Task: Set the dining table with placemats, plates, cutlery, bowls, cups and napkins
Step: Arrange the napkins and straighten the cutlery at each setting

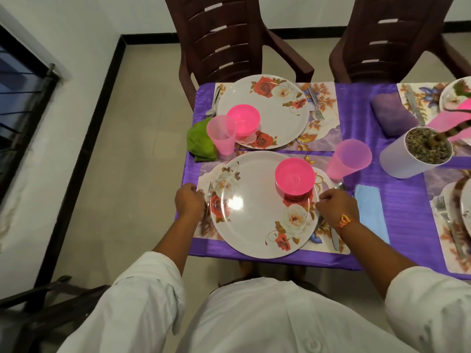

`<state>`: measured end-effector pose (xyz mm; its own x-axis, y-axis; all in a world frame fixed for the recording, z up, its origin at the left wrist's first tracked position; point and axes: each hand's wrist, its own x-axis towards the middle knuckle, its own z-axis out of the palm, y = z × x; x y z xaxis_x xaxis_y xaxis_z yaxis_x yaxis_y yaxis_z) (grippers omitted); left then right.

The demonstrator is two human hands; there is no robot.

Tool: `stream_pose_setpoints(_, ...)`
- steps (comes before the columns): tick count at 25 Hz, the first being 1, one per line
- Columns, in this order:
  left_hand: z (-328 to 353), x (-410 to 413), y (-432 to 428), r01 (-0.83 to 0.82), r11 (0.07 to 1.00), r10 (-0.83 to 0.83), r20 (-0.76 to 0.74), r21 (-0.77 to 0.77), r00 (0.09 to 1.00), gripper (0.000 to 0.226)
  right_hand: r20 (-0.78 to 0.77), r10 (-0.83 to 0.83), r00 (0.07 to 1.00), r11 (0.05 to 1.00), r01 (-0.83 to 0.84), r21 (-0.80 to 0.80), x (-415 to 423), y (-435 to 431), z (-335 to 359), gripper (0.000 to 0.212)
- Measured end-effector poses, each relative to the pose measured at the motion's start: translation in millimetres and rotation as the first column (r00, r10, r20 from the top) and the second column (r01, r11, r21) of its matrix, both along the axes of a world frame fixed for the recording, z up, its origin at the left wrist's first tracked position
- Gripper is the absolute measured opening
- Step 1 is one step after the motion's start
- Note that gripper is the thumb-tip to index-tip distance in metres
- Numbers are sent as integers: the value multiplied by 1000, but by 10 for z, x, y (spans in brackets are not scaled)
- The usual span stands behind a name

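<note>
The left hand (190,201) sits at the left rim of the near plate (254,225). Its fingers (201,197) are curled narrow round the handle of a fork (210,191). The fork lies on the placemat (204,174) just beside the plate. Its long axis runs away from the person, tines pointing to the far side of the desk (397,200).

The right hand (336,206) is at the plate's right rim, fingers curled in, knuckles up. A spoon (341,186) shows its bowl just beyond the knuckles, pointing away from the person. Whether the fingers grip its handle, I cannot tell. A knife (335,239) lies lengthwise under the wrist. A pink bowl (294,175) stands on the plate, and a blue napkin (372,215) lies just right of the hand.
</note>
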<state>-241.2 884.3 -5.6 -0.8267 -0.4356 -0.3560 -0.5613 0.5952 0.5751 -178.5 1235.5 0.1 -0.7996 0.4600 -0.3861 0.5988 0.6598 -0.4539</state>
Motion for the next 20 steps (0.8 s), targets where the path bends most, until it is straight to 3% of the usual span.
stream_pose_setpoints(6,0,-147,-93,-92,989,81,99,112,992,13,56,-32,998,999,32,-11,-39,-23,-3,10)
stream_pose_setpoints(20,-86,-145,-327,-58,998,56,215,1,975,30,128,-4,992,999,8,-35,-97,-157,31,17)
